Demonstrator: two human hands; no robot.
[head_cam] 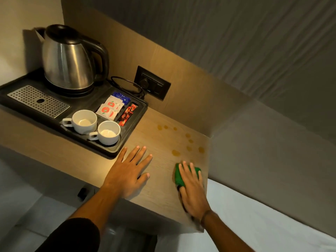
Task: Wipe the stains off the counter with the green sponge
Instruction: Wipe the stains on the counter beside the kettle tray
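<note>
The green sponge (179, 176) lies on the wooden counter (160, 193) near its right edge. My right hand (192, 190) presses flat on top of the sponge and covers most of it. Several yellowish stains (176, 152) dot the counter just beyond the sponge, reaching toward the back wall. My left hand (127, 171) rests flat on the counter with fingers spread, left of the sponge and just in front of the tray, holding nothing.
A black tray (116, 151) at the left holds a steel kettle (67, 59), two white cups (107, 131), and sachets (111, 108). A wall socket (152, 82) with a plugged cord sits behind. A white bed (263, 215) borders the counter's right edge.
</note>
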